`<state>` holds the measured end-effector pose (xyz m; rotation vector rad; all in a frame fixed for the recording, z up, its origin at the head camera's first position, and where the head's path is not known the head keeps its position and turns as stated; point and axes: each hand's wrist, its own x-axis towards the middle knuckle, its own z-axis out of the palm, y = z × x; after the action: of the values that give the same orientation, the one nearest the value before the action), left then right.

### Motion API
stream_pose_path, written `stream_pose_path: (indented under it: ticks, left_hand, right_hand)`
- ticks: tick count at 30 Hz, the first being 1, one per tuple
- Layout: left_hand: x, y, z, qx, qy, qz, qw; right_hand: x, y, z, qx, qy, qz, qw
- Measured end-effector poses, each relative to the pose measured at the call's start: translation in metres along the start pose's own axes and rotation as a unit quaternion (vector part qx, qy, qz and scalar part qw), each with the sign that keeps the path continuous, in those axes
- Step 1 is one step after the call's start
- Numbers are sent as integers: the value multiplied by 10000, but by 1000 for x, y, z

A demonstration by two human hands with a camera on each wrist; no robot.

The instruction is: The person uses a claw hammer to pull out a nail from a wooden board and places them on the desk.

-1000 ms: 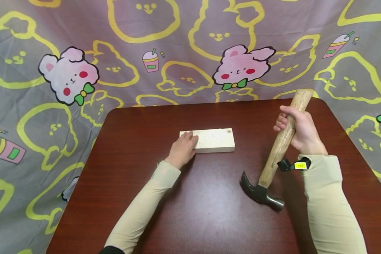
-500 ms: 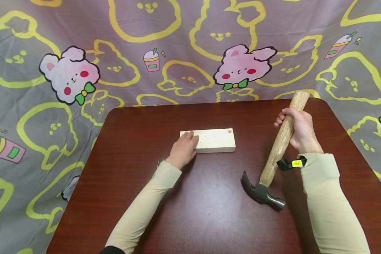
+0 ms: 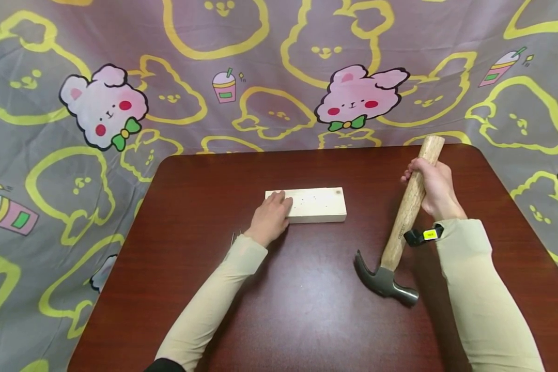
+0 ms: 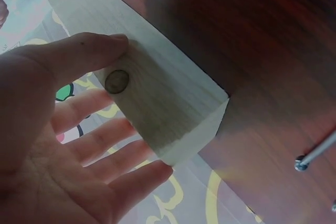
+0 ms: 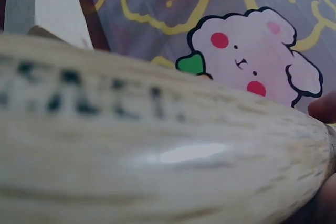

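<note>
A pale wooden block (image 3: pixel 318 203) lies on the table, its top marked with several small dark dots. My left hand (image 3: pixel 270 214) holds the block's left end. In the left wrist view, the thumb lies on one face near a round knot and the fingertips (image 4: pixel 160 167) are along the opposite edge. Off to the right, my right hand (image 3: pixel 436 188) grips a claw hammer (image 3: pixel 405 222) by its wooden handle, near the butt end. Its dark metal head (image 3: pixel 385 283) points down toward me, claw to the left. The handle (image 5: pixel 157 145) with blurred black lettering fills the right wrist view.
Thin metal nails (image 3: pixel 233 239) lie by the left wrist, partly hidden by the sleeve; one nail's round head (image 4: pixel 301 163) shows in the left wrist view. The reddish-brown table (image 3: pixel 307 330) meets a cartoon-print cloth (image 3: pixel 269 51) at its back and sides.
The right hand and the hammer's butt end have shifted slightly left, while the hammer's head stays nearly in place. The left hand keeps its hold on the block. The head view has shifted a little.
</note>
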<state>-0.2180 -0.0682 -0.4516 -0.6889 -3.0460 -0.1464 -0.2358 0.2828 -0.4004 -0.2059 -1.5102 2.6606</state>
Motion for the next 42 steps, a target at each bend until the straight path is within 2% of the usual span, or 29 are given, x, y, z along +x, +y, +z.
stream_pose_path:
  ticks: [9, 17, 24, 33, 37, 42]
  left_hand:
    - [0, 0, -2, -72, -4, -12, 10000]
    - [-1, 0, -1, -45, 35, 35, 10000]
    - [-1, -1, 1, -51, 61, 59, 10000]
    - [-3, -2, 3, -86, 87, 39, 9999]
    - [-3, -2, 2, -117, 64, 25, 9999]
    - [-3, -2, 0, -92, -20, -19, 10000]
  right_hand:
    - [7, 5, -7, -345, 237, 226, 9989]
    - [12, 11, -14, -1107, 387, 216, 9929]
    - [14, 14, -18, -1576, 343, 279, 9865]
    - [17, 15, -20, -2193, 56, 346, 9750]
    - [19, 14, -23, -2625, -35, 396, 9641]
    - [22, 15, -28, -3585, -41, 346, 9329]
